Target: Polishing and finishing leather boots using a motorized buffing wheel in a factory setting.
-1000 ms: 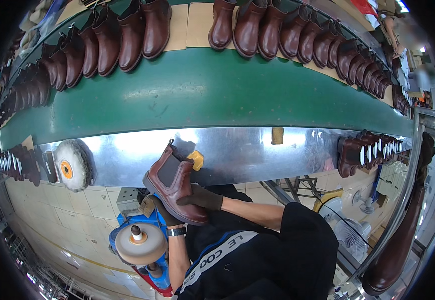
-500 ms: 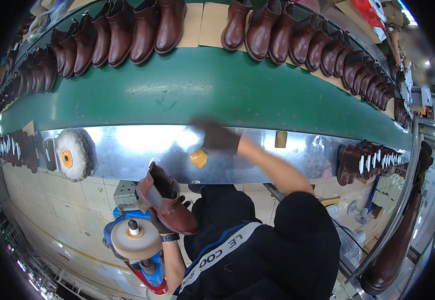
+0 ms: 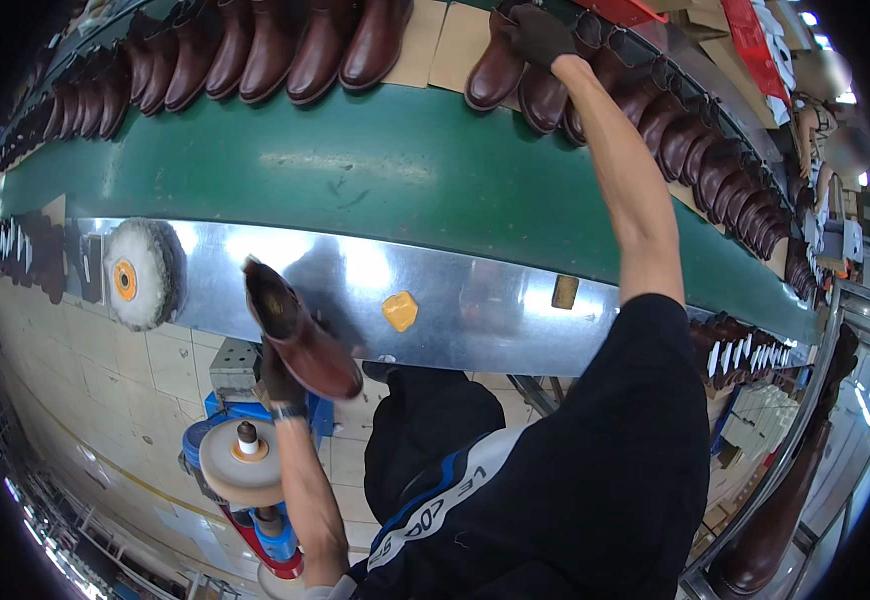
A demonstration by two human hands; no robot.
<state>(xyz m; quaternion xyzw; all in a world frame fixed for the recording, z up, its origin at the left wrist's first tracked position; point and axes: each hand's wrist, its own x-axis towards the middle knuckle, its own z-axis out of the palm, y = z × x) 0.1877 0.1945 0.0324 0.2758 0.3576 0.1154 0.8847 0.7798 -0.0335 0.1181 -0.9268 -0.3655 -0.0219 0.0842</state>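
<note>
My left hand (image 3: 280, 382), in a dark glove, is closed on a brown leather ankle boot (image 3: 319, 358). The boot tilts above the near edge of the metal shelf, its toe toward me and its opening facing up and away. Stretched far across the green belt, my right hand (image 3: 543, 36), also gloved, has its fingers round the top of another brown boot (image 3: 495, 70). That boot is the leftmost of the right-hand row, and its toe points toward me. The glove hides part of its upper.
Brown boots (image 3: 295, 60) line the far side of the green belt (image 3: 355, 150). On the metal shelf (image 3: 495, 320) lie a yellow lump (image 3: 400, 311), a brownish block (image 3: 565, 292) and a fluffy white buffing wheel (image 3: 141, 275). A polishing machine (image 3: 240, 462) stands below my left hand.
My right hand has swung from over the metal shelf, far and to the right, onto a boot in the back row. My left hand has raised its boot up and left toward the shelf.
</note>
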